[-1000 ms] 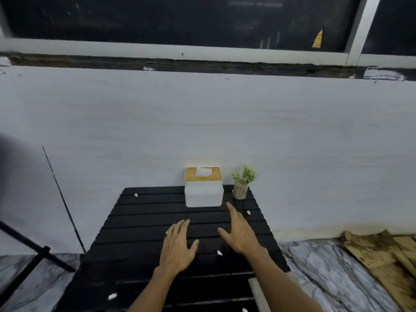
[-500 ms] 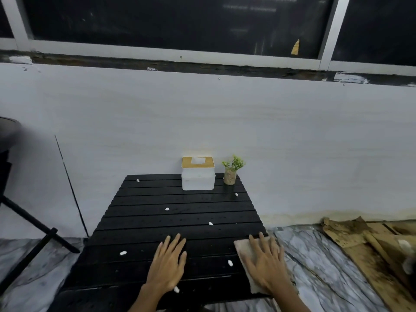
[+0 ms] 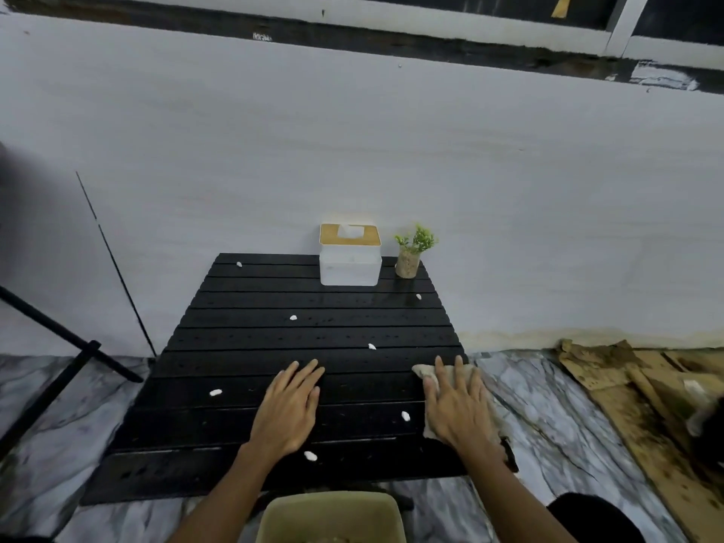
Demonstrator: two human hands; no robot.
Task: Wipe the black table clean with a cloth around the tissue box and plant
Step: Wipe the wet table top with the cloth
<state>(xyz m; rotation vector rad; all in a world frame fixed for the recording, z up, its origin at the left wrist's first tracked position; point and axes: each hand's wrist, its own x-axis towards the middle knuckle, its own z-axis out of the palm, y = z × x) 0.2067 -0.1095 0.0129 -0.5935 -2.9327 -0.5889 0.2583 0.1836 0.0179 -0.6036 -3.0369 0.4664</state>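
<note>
At right near edge of black table [image 3: 243, 339] | right hand [image 3: 456, 409], reaching toward tissue box [image 3: 350, 264] a second ago, now presses flat on beige cloth [image 3: 425, 371] | left hand [image 3: 288, 413] flat alongside | wiping can likely begin

I can read no text, brand or number anywhere from here. The only candidate is a small white marking [image 3: 261, 36] on the dark band [image 3: 352, 36] under the window frame [image 3: 431, 27], far beyond and above my left grip [image 3: 288, 415]. It is too small and blurred to make out.
</note>
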